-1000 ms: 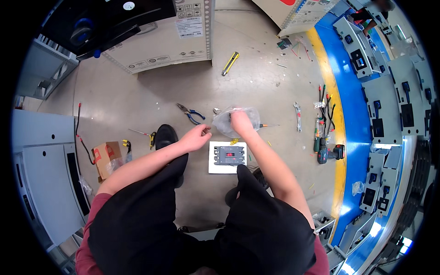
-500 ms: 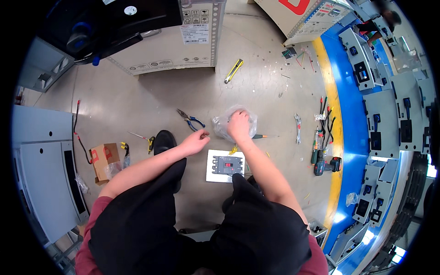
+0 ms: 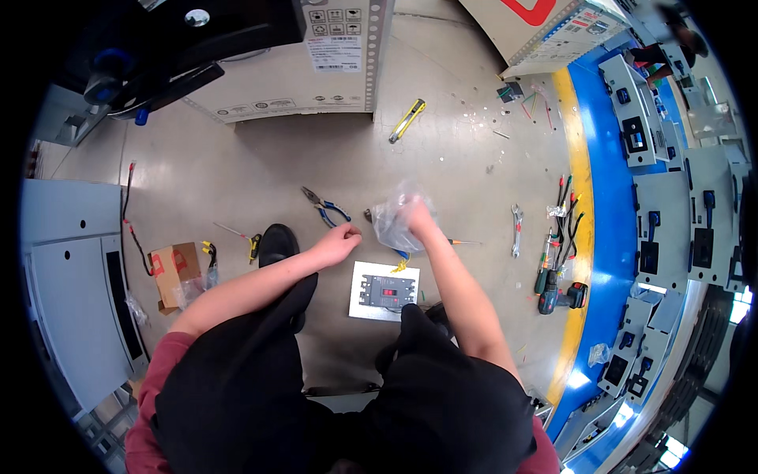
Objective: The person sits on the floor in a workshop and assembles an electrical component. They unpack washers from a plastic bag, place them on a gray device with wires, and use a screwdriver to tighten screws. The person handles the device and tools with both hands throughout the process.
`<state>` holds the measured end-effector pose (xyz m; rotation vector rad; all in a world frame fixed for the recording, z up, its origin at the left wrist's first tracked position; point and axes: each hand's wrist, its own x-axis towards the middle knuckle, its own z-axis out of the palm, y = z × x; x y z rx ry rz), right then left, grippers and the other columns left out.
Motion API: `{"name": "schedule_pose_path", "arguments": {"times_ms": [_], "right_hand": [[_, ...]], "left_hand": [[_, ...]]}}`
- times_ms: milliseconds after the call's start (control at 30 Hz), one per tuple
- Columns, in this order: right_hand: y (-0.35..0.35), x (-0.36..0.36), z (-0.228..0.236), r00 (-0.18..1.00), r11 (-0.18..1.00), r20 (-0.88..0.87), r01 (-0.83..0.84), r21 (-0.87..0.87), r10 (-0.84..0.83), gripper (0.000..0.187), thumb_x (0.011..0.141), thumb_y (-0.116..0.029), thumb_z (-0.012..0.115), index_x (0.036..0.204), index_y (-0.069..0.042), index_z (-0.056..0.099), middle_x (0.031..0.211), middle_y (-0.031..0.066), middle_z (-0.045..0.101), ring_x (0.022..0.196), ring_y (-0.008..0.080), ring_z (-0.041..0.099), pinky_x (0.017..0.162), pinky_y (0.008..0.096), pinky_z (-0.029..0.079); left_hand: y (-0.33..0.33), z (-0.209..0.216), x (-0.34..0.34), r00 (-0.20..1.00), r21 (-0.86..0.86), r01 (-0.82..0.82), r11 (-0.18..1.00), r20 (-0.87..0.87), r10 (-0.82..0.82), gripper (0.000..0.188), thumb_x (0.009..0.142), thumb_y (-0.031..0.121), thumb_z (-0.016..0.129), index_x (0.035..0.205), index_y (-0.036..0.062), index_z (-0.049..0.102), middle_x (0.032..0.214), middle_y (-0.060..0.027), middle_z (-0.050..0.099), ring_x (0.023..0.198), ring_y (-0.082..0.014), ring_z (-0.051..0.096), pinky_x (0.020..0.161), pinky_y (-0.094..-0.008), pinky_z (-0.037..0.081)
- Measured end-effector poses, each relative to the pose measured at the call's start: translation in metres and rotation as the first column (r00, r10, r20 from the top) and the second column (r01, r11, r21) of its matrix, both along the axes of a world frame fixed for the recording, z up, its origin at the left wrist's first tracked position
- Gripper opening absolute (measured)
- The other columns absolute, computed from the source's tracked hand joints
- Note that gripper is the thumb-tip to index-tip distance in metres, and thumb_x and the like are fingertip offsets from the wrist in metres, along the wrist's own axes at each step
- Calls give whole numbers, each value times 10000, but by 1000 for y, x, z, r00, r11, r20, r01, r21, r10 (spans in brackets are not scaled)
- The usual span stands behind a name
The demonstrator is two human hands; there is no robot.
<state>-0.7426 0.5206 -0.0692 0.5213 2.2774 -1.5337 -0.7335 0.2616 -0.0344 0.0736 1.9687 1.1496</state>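
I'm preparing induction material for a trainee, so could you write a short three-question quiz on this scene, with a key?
1. Multiple choice: which of the wearer's hands is on or in the clear plastic bag?
a) left
b) right
c) neither

2. True or false: the yellow utility knife lies farther from the wearer than the blue-handled pliers.

3. Fill in the blank: the grey circuit breaker rests on a flat rectangular base coloured ____.

Key: 1. b, the right hand; 2. true; 3. white.
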Motion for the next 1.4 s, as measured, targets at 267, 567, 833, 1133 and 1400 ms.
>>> {"name": "schedule_pose_path", "arguments": {"times_ms": [267,567,833,1133,1400], "right_hand": [[21,19,18,995,971,43,75,229,-87,355,1007,-296,539,956,10,711,821,214,703,816,344,693,738,453,540],[45,34,92,712,-130,610,607,-784,-349,305,1095,-262,481,826,-124,443,718,-11,375,602,118,335,474,281,278],[-32,50,302,836,-14,194,219,-976,-514,298,1080,-255,457,926,-17,549,886,112,548,870,281,539,850,413,474],[-69,94,348,714,405,-348,-98,-909,-607,548,1079,-361,336,1280,88,579,1376,286,600,1335,375,533,1169,475,371],[-49,121,354,421,714,-674,-85,-695,-607,570,1093,-383,308,1384,64,511,1502,306,489,1421,333,453,1207,443,317]], "left_hand": [[44,17,-4,986,211,-129,969,127,104,421,1023,310,606,1286,-19,600,1095,-106,691,978,-186,666,850,-333,537],[39,54,-24,851,223,-381,897,465,246,318,1056,350,501,898,83,569,783,-34,598,727,-203,645,705,-370,539],[111,209,-17,598,575,-723,383,799,-71,400,1059,398,441,1105,48,628,1219,-126,674,1227,-274,619,1106,-465,456],[98,301,28,578,567,-769,295,814,-59,480,1070,293,303,1335,-10,565,1364,-162,623,1294,-323,591,1138,-520,458],[115,302,49,477,568,-766,300,816,-327,429,1114,300,346,1336,3,561,1320,-144,644,1281,-278,599,1128,-459,455]]}}
